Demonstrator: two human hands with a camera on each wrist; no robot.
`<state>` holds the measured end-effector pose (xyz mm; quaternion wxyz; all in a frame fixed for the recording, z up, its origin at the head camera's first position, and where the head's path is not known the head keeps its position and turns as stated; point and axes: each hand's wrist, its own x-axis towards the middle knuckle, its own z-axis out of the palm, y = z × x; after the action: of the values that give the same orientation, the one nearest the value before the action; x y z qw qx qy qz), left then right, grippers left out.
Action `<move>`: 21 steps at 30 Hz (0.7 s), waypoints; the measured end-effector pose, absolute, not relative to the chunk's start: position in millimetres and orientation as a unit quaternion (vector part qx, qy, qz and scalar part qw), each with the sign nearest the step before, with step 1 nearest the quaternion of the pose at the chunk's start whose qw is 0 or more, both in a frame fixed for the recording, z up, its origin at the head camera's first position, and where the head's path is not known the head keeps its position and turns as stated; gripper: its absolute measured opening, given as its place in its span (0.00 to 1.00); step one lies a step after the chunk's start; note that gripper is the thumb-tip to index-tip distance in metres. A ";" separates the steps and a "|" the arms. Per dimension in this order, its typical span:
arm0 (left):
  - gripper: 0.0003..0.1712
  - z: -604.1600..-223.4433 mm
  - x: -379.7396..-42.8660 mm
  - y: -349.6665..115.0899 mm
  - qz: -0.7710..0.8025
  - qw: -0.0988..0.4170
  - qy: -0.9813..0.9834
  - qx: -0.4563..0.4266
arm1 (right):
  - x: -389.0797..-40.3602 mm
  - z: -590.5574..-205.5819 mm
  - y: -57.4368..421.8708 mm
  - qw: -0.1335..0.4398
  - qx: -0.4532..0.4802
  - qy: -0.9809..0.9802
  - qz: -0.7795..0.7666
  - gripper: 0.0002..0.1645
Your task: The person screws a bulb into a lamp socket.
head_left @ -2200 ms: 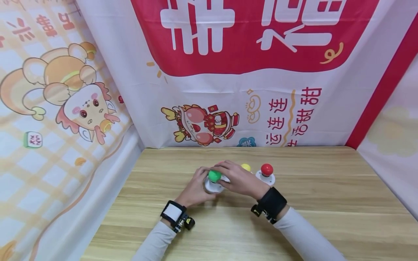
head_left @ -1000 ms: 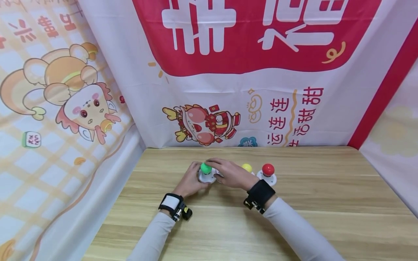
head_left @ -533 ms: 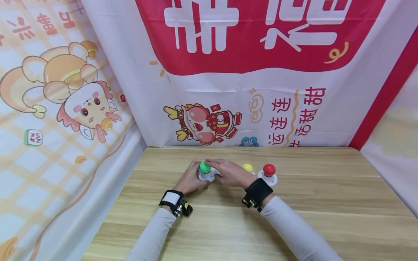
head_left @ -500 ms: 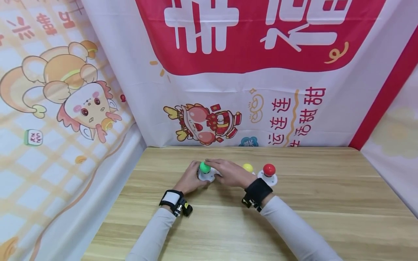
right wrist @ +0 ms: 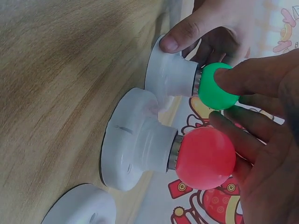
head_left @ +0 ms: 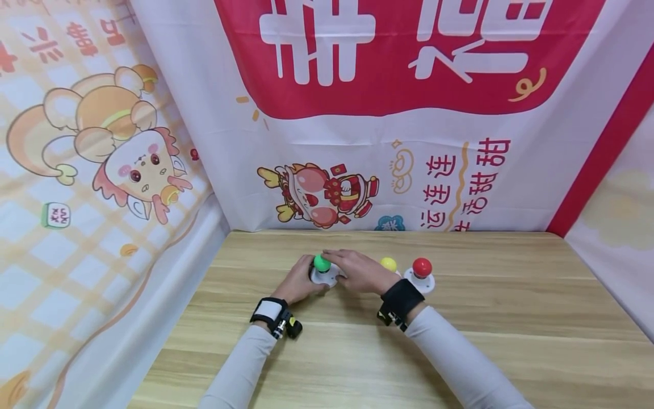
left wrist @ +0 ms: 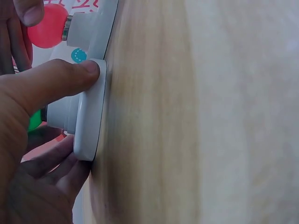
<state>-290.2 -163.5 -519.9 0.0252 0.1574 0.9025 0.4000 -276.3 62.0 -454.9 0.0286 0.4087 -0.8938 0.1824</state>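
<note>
A green light bulb (head_left: 322, 262) stands in a round white lamp holder (left wrist: 91, 116) with its base on the wooden table. My left hand (head_left: 298, 282) grips that base, its thumb (left wrist: 77, 77) across the near rim and its fingers round the other side. With thumb and fingers my right hand (head_left: 363, 271) pinches the green bulb, as the right wrist view shows. Right beside it a pinkish-red bulb (right wrist: 205, 158) sits in its own white lamp holder (right wrist: 133, 140); my right hand mostly hides this one in the head view. The right hand's fingers pass close by the pinkish-red bulb.
To the right of my right hand are a yellow bulb (head_left: 389, 264), partly hidden, and a red bulb (head_left: 422, 267) in a white holder. The wooden table (head_left: 347, 363) ends at a printed cloth (head_left: 337, 136) behind; another cloth (head_left: 117, 238) hangs at the left.
Compared with 2.2 s ago, both hands and the green bulb with its holder have shifted left and slightly farther back. Over the last second they have hardly moved.
</note>
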 end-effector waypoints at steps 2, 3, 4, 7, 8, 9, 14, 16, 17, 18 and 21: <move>0.46 -520.7 -291.1 -164.0 0.407 0.029 0.899 0.159 | -276.8 -455.2 62.5 0.030 0.410 -0.894 0.179 0.37; 0.47 -521.3 -291.6 -164.3 0.410 0.032 0.897 0.161 | -276.9 -455.0 62.9 0.033 0.412 -0.893 0.178 0.37; 0.49 -521.7 -292.2 -164.5 0.413 0.036 0.895 0.163 | -276.7 -454.8 63.7 0.036 0.414 -0.892 0.176 0.37; 0.53 -521.4 -293.1 -165.6 0.417 0.049 0.891 0.173 | -274.2 -452.8 67.7 0.046 0.417 -0.890 0.176 0.37; 0.55 -520.7 -292.8 -166.2 0.417 0.052 0.890 0.176 | -272.4 -451.5 69.4 0.049 0.418 -0.890 0.177 0.37; 0.56 -519.0 -292.0 -166.7 0.416 0.056 0.890 0.176 | -270.1 -449.9 71.5 0.050 0.418 -0.889 0.180 0.37; 0.62 -507.7 -285.3 -172.2 0.392 0.065 0.901 0.176 | -252.7 -440.3 86.9 0.057 0.413 -0.890 0.183 0.37; 0.63 -503.8 -282.7 -175.4 0.379 0.067 0.906 0.174 | -244.1 -435.5 95.7 0.061 0.411 -0.891 0.181 0.37; 0.63 -501.7 -281.2 -176.9 0.374 0.069 0.908 0.174 | -240.2 -433.5 100.9 0.064 0.410 -0.892 0.180 0.37; 0.63 -499.5 -280.2 -178.2 0.373 0.069 0.909 0.175 | -236.1 -430.8 106.6 0.066 0.407 -0.893 0.180 0.37; 0.66 -493.4 -278.9 -181.2 0.354 0.067 0.915 0.180 | -226.8 -424.9 127.1 0.074 0.396 -0.898 0.179 0.36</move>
<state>-278.9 -181.2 -493.4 0.0671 0.1801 0.9153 0.3541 -226.8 127.1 -424.9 0.0739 0.3957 -0.8977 0.1794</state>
